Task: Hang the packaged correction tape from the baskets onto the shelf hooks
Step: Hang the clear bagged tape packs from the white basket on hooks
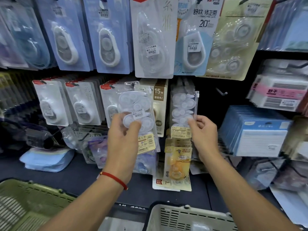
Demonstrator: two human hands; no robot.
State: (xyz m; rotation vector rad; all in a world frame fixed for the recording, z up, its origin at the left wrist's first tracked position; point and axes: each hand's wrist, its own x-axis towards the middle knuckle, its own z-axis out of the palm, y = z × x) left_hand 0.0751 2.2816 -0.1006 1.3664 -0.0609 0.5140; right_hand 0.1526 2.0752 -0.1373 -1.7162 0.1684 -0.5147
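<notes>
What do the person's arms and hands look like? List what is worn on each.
Both forearms are bare, with no sleeves or gloves in view. The left hand has a thin red string bracelet around its wrist. The right hand shows no rings, watch or bracelet.

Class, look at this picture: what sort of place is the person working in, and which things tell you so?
Most likely a stationery shop aisle. Rows of packaged correction tape hang on hooks, many carry a price sticker, and a shopping basket sits below the shelf.

Folded blue cloths [47, 160], perhaps, lie lower left.
</notes>
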